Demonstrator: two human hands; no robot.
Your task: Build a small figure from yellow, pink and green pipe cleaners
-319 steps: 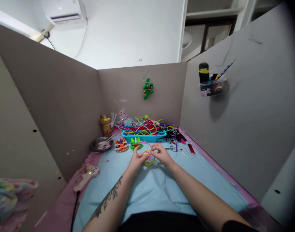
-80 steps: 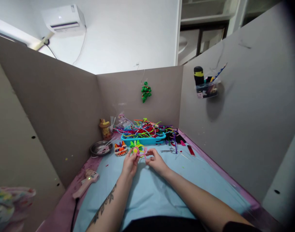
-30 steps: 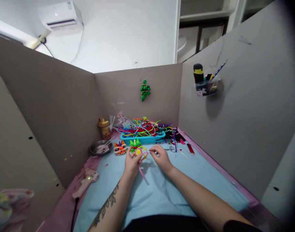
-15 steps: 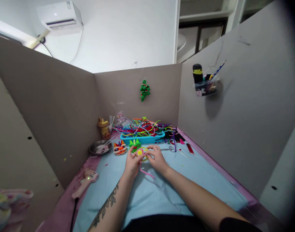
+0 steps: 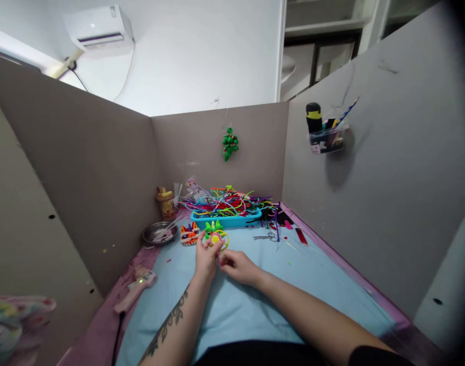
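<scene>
My left hand point(image 5: 206, 258) pinches a small pink and yellow pipe-cleaner piece point(image 5: 216, 238), round with a yellow middle. A yellow loop point(image 5: 226, 239) sticks out on its right side. Just below and to the right, my right hand point(image 5: 240, 266) is closed with thumb and fingers together on the pink pipe cleaner point(image 5: 219, 260) that hangs from the piece; most of that strand is hidden by the fingers. Right behind the held piece sits a green pipe-cleaner figure point(image 5: 213, 227). An orange, white and blue figure point(image 5: 189, 234) stands to its left.
A blue tray point(image 5: 227, 221) heaped with colourful pipe cleaners point(image 5: 232, 202) stands at the back. Scissors point(image 5: 266, 237) lie to the right. On the left are a metal bowl point(image 5: 160, 233) and a pink glue gun point(image 5: 136, 291) with its cord. Grey panels point(image 5: 217, 127) enclose the table.
My right hand has come down and toward me from the pink and yellow piece to its hanging pink strand. My left hand keeps its hold. The view has shifted slightly.
</scene>
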